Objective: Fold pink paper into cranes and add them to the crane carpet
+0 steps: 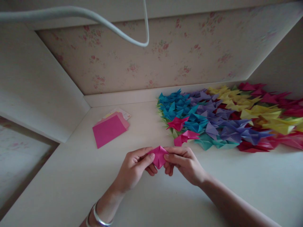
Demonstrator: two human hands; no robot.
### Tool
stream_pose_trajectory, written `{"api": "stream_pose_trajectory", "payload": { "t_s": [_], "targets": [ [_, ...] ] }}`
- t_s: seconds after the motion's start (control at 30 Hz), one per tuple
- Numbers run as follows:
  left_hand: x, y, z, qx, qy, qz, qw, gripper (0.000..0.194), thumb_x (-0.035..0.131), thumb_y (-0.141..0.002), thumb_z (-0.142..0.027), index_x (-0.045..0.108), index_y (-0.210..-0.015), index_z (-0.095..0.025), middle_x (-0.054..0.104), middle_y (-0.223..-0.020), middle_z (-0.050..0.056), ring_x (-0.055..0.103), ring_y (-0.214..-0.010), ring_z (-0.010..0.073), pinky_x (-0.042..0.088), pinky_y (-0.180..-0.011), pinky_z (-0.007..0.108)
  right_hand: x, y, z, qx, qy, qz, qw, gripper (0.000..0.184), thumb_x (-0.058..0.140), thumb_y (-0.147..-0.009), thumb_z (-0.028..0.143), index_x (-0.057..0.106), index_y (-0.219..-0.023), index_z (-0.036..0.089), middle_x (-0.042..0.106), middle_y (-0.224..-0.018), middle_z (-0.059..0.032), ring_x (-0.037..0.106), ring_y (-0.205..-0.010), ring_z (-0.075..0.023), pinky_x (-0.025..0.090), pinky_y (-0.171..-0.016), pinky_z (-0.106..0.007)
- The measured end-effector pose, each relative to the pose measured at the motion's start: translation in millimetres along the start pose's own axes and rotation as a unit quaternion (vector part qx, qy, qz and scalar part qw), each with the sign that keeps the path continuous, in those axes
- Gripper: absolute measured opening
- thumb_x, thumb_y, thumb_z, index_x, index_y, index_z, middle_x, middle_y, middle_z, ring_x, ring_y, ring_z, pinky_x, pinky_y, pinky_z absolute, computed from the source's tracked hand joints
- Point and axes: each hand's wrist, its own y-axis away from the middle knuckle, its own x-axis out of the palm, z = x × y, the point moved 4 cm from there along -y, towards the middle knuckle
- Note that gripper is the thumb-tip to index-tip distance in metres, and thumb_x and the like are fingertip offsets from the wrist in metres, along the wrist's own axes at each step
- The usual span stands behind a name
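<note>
Between my two hands is a small folded pink origami paper [159,157], roughly diamond-shaped with a crease down its middle. My left hand [136,165] pinches its left corner between thumb and fingers. The right corner is pinched the same way by my right hand [184,162]. Both hands hold the paper just above the white desk [142,201]. Just beyond my right hand, two pink folded paper cranes [186,137] lie at the near left edge of a large pile of folded paper cranes [213,116].
A stack of square paper sheets [110,130], bright pink on top, lies at the left. The pile on the right holds blue, purple, yellow, red and teal pieces. A white cable [113,26] hangs across the top, before a floral-papered wall [163,63]. White panels [40,82] flank the desk.
</note>
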Motion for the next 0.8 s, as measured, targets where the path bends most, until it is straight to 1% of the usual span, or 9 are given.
{"api": "stream_pose_trajectory", "payload": {
  "t_s": [0.1,0.17,0.27,0.37,0.47,0.57,0.63,0.73,0.8],
  "targets": [
    [-3.2,0,6,0.0,0.072,-0.007,0.997,0.021,0.074,-0.083,-0.032,0.075,-0.098,-0.018,0.072,-0.063,0.0,0.066,-0.055,0.0107,0.054,-0.053,0.018,0,1,-1,0.0,-0.07,0.001,0.998,0.017,0.075,-0.08,0.023,0.08,-0.095,0.016,0.074,-0.061,-0.0056,0.067,-0.05,-0.0134,0.053,-0.049,-0.021],
    [-3.1,1,9,-0.003,0.102,0.01,0.995,0.021,0.078,-0.08,-0.031,0.076,-0.097,-0.02,0.074,-0.065,0.001,0.069,-0.057,0.0109,0.055,-0.054,0.017,1,2,1,-0.004,-0.099,0.003,0.995,0.014,0.077,-0.078,0.022,0.081,-0.09,0.017,0.075,-0.059,-0.0063,0.068,-0.049,-0.0135,0.053,-0.049,-0.02],
    [-2.0,2,9,-0.002,0.13,0.023,0.991,0.02,0.081,-0.076,-0.03,0.078,-0.093,-0.021,0.076,-0.063,0.001,0.069,-0.056,0.0101,0.054,-0.052,0.015,4,4,5,-0.002,-0.127,0.018,0.992,0.012,0.078,-0.076,0.021,0.081,-0.086,0.016,0.075,-0.059,-0.006,0.069,-0.049,-0.0137,0.054,-0.047,-0.018],
    [-0.4,3,8,0.002,0.153,0.015,0.988,0.017,0.083,-0.074,-0.031,0.079,-0.087,-0.02,0.075,-0.06,0.001,0.069,-0.052,0.0087,0.052,-0.049,0.012,7,6,8,-0.003,-0.147,0.043,0.988,0.009,0.077,-0.076,0.021,0.081,-0.084,0.016,0.075,-0.061,-0.0052,0.071,-0.052,-0.0143,0.056,-0.048,-0.018],
    [2.9,3,9,-0.001,0.175,0.031,0.984,0.017,0.084,-0.072,-0.032,0.079,-0.084,-0.021,0.075,-0.059,0.0,0.067,-0.05,0.0078,0.051,-0.048,0.012,8,8,10,-0.019,-0.153,0.069,0.986,0.009,0.074,-0.078,0.019,0.081,-0.084,0.016,0.074,-0.064,-0.0043,0.072,-0.055,-0.0145,0.057,-0.051,-0.019],
    [3.1,2,10,0.01,0.185,0.043,0.982,0.017,0.084,-0.072,-0.032,0.079,-0.084,-0.022,0.075,-0.06,0.0,0.067,-0.05,0.0072,0.051,-0.048,0.011,6,9,13,-0.05,-0.121,0.088,0.987,0.011,0.071,-0.08,0.019,0.081,-0.086,0.016,0.073,-0.073,-0.0053,0.073,-0.063,-0.0162,0.059,-0.057,-0.023],
    [1.8,3,11,0.006,0.174,0.045,0.984,0.019,0.083,-0.073,-0.034,0.079,-0.087,-0.022,0.077,-0.064,0.0,0.069,-0.055,0.0083,0.053,-0.051,0.012,3,9,14,-0.083,-0.079,0.083,0.99,0.012,0.069,-0.082,0.019,0.08,-0.087,0.016,0.072,-0.078,-0.0053,0.072,-0.066,-0.016,0.059,-0.06,-0.024],
    [0.0,4,10,-0.015,0.131,0.046,0.99,0.027,0.076,-0.078,-0.043,0.08,-0.092,-0.02,0.079,-0.073,0.004,0.073,-0.065,0.0122,0.057,-0.058,0.016,-2,11,18,-0.132,0.021,0.054,0.989,0.014,0.065,-0.086,0.018,0.079,-0.088,0.019,0.071,-0.08,-0.0041,0.07,-0.066,-0.0145,0.057,-0.061,-0.023],
    [-1.3,3,7,-0.027,0.077,0.033,0.996,0.029,0.072,-0.083,-0.043,0.079,-0.098,-0.02,0.08,-0.08,0.005,0.073,-0.07,0.0141,0.058,-0.062,0.02,-2,13,22,-0.169,0.11,0.039,0.979,0.016,0.062,-0.087,0.016,0.077,-0.087,0.019,0.071,-0.079,-0.004,0.069,-0.068,-0.0148,0.055,-0.062,-0.024]
  ]
}}
